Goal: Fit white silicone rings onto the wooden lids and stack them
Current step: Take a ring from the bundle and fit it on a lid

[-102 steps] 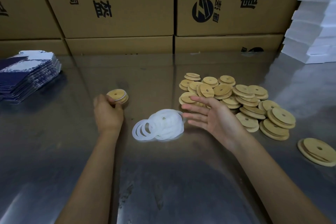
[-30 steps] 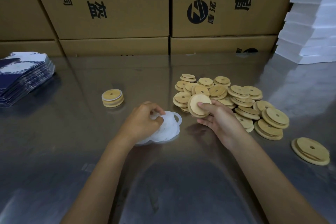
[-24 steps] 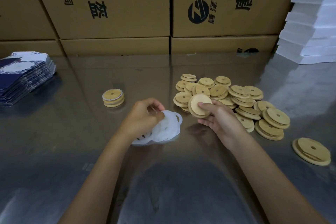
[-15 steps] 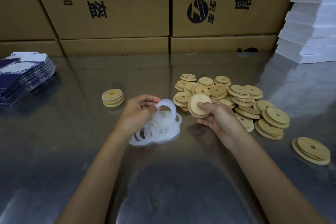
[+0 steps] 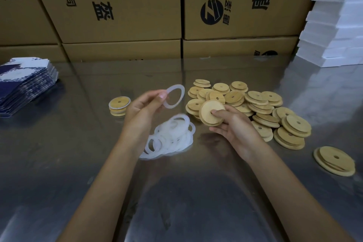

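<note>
My left hand (image 5: 144,107) pinches one white silicone ring (image 5: 176,96) by its rim and holds it up above the table. Below it lies a loose heap of white rings (image 5: 170,137). My right hand (image 5: 233,124) grips a round wooden lid (image 5: 211,113), tilted toward me, thumb over its centre. Ring and lid are apart, a short gap between them. A short stack of lids with rings fitted (image 5: 118,105) stands left of my left hand. A pile of bare wooden lids (image 5: 255,104) spreads behind and right of my right hand.
The steel table (image 5: 186,192) is shiny. Cardboard boxes (image 5: 125,6) wall off the back. A stack of blue-and-white flat cartons (image 5: 21,84) sits at the far left, white foam blocks (image 5: 334,25) at the back right. Two lids (image 5: 335,160) lie apart near the right edge.
My left hand has lifted one ring out of the heap and raised it toward the lid. My right hand, holding the lid, has stayed nearly still.
</note>
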